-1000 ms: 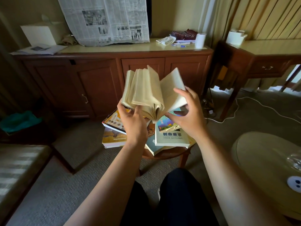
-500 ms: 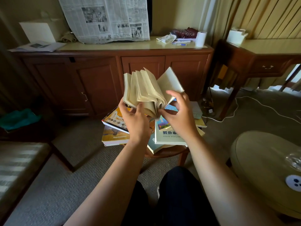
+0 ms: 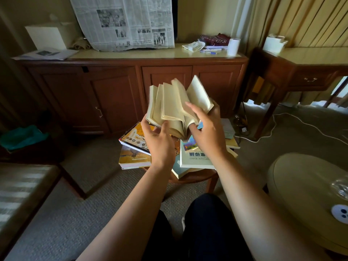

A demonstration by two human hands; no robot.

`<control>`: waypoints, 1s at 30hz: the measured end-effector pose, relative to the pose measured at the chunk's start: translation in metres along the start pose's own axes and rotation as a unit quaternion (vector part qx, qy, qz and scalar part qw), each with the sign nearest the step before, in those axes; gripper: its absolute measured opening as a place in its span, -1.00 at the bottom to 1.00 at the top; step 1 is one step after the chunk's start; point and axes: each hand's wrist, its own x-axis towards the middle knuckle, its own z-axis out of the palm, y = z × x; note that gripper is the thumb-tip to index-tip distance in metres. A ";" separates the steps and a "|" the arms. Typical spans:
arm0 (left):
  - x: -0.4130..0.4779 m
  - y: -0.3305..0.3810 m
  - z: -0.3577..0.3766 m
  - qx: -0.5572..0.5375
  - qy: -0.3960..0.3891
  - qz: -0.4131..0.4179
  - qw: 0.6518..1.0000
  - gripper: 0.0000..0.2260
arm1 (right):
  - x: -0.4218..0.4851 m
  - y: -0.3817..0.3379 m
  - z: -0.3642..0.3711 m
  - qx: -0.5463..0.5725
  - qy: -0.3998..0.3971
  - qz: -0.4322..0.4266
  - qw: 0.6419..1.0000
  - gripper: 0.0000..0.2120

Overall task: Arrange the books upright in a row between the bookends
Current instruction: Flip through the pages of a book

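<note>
Books (image 3: 195,159) lie flat in a loose, overlapping heap on a small round wooden table (image 3: 195,178). One yellowed paperback (image 3: 169,104) is held open in the air just above the heap, its pages fanned out and partly blurred. The left hand (image 3: 160,144) cradles its left half from below, fingers curled at the lower edge. The right hand (image 3: 209,136) grips the right half, fingers spread, forefinger lying across the pages, the others behind the cover

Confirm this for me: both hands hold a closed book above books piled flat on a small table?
Not closed: the head view shows the book open, pages fanned. The left hand and right hand do hold it above the flat pile on the small table.
</note>
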 end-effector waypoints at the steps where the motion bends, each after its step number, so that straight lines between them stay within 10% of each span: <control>1: 0.000 0.000 0.000 -0.005 -0.003 0.000 1.000 -0.62 | 0.000 0.000 -0.001 -0.008 0.013 0.006 1.000 -0.37; 7: 0.005 0.005 -0.001 0.002 -0.012 -0.002 1.000 -0.63 | -0.004 0.004 0.004 0.166 0.073 0.211 0.960 -0.77; 12: 0.000 0.000 0.000 0.028 -0.016 0.016 0.999 -0.60 | 0.002 -0.006 -0.001 0.223 0.134 0.283 0.923 -0.68; 25: -0.004 0.006 0.005 0.028 -0.047 -0.022 0.998 -0.64 | -0.011 -0.025 -0.006 0.195 0.039 0.078 0.977 0.06; 30: -0.006 0.007 0.007 0.038 -0.056 -0.038 0.997 -0.63 | -0.004 -0.012 -0.005 0.116 -0.086 0.029 0.989 -0.43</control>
